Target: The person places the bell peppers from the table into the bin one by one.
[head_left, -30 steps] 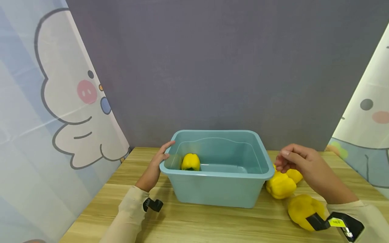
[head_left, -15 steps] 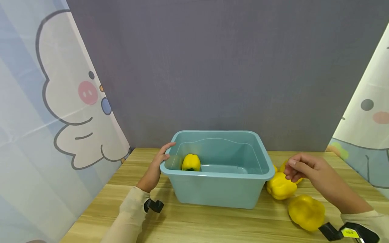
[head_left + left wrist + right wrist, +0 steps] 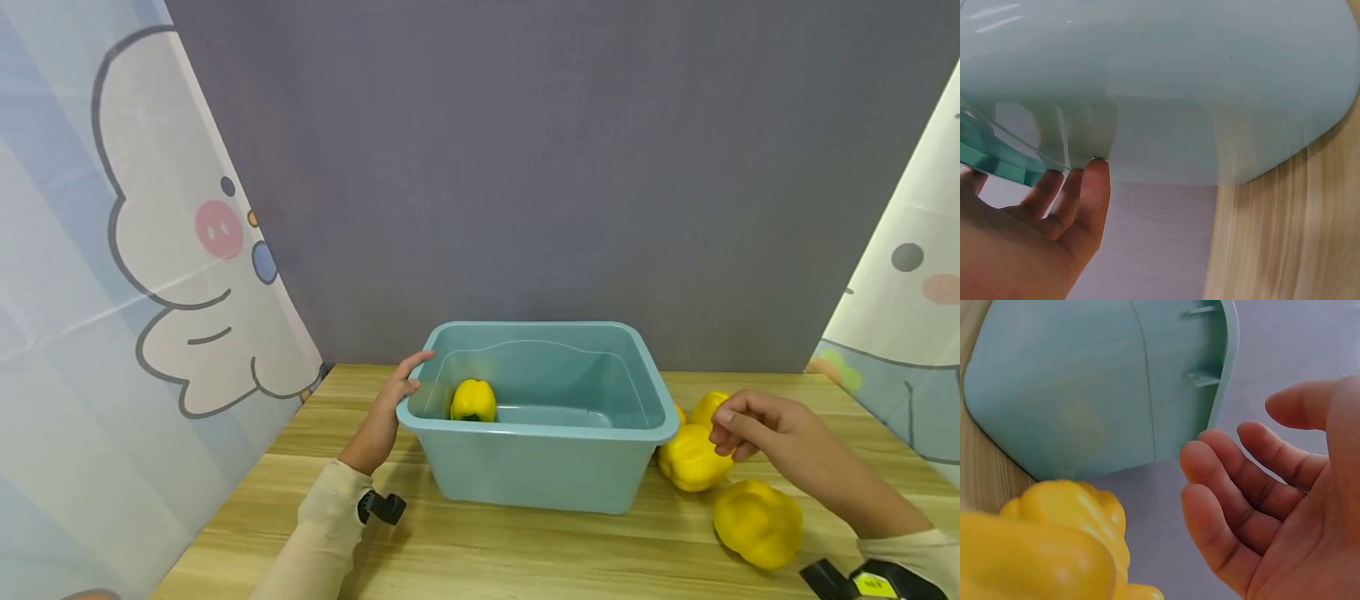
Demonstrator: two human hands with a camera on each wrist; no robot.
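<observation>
A light blue plastic tub (image 3: 525,471) sits on the wooden table, with one yellow bell pepper (image 3: 473,401) inside at its left end. My left hand (image 3: 384,410) grips the tub's left rim; in the left wrist view its fingertips (image 3: 1095,178) touch the outer wall. To the right of the tub, my right hand (image 3: 772,429) hangs over several yellow bell peppers (image 3: 693,458), fingers loosely curled and holding nothing. Another yellow bell pepper (image 3: 757,523) lies closer to me, below that hand. In the right wrist view, peppers (image 3: 1066,512) lie beside the tub's wall.
A grey backdrop (image 3: 525,167) stands behind the wooden table (image 3: 420,558). Printed curtains with cartoon figures hang at the left (image 3: 172,233) and right (image 3: 915,333).
My right hand has moved right and slightly down, away from the tub's right rim, uncovering more of the peppers. My left hand has stayed on the rim.
</observation>
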